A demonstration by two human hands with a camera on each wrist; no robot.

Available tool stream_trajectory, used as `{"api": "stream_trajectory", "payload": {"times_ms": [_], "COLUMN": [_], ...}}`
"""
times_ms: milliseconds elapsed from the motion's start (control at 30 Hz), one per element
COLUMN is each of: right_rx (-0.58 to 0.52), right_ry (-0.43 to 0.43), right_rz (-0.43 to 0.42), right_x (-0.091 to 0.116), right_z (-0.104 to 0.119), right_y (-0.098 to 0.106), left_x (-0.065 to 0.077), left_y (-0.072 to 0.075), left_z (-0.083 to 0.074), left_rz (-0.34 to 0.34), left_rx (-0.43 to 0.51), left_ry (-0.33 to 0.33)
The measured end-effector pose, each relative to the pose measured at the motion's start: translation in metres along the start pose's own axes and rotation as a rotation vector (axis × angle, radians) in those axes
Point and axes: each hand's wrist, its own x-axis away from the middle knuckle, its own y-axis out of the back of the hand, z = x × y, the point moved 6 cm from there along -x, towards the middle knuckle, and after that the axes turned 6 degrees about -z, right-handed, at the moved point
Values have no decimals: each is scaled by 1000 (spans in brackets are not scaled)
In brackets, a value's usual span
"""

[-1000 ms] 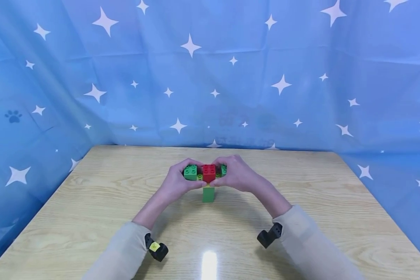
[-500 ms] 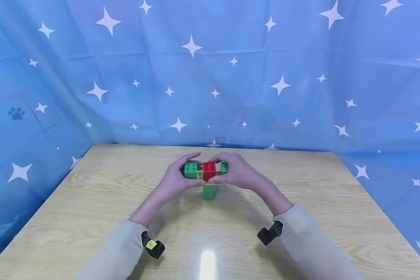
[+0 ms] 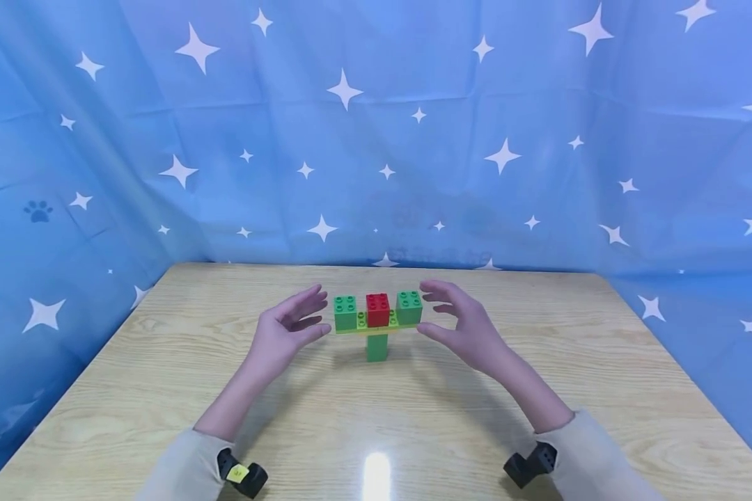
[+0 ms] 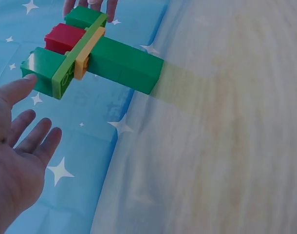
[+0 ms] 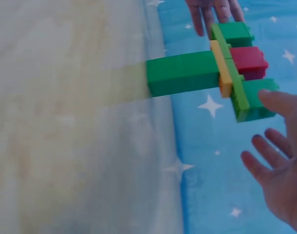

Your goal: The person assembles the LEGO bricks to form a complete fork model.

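Observation:
A T-shaped build of toy building bricks stands upright on the table. Its green column [image 3: 377, 348] carries a thin orange plate [image 4: 88, 54] and, over that, a long lime-green plate [image 5: 239, 97]. On top sit a left green brick [image 3: 345, 316], a red brick [image 3: 378, 312] in the middle and a right green brick [image 3: 409, 309]. My left hand [image 3: 282, 330] is spread just off the build's left end, fingers relaxed and holding nothing. Mirroring it, my right hand [image 3: 466, 327] hovers beside the right end, thumb and fingers apart around air.
The wooden table [image 3: 163, 390] spreads out around the build. Behind it hangs a blue curtain [image 3: 276, 125] with white stars. Each sleeve cuff bears a black wrist camera, the left one [image 3: 243, 474] with a yellow label and the right one [image 3: 530, 465] without.
Both hands have let go of the brick build and drawn apart, left hand to the left, right hand to the right. All three top bricks now show fully, with the build still standing.

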Motion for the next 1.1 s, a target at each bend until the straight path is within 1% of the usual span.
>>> {"api": "stream_trajectory", "payload": {"times_ms": [133, 233, 400, 533, 633, 767, 933, 1100], "right_rx": [-42, -55, -121, -183, -218, -251, -243, -251], "right_ry": [8, 14, -14, -39, -47, -57, -90, -133], "right_rz": [-51, -80, -115, -149, -174, -196, -212, -238], "right_x": [8, 11, 13, 14, 15, 14, 9, 0], "right_z": [-6, -6, -7, -9, -11, -14, -17, -22], "right_y": [-2, -6, -11, -15, -17, -19, -21, -21], "left_x": [6, 8, 8, 5, 2, -3, -11, -20], "left_y": [-8, -14, -17, -17, -18, -20, -22, -25], "left_z": [5, 6, 5, 6, 9, 13, 17, 18], "left_rz": [21, 29, -17, -48, -65, -86, -113, -136], "left_rx": [3, 12, -11, -19, -15, 1, 17, 18], "left_ry": [43, 46, -4, -20, -15, 10, 39, 35]}}
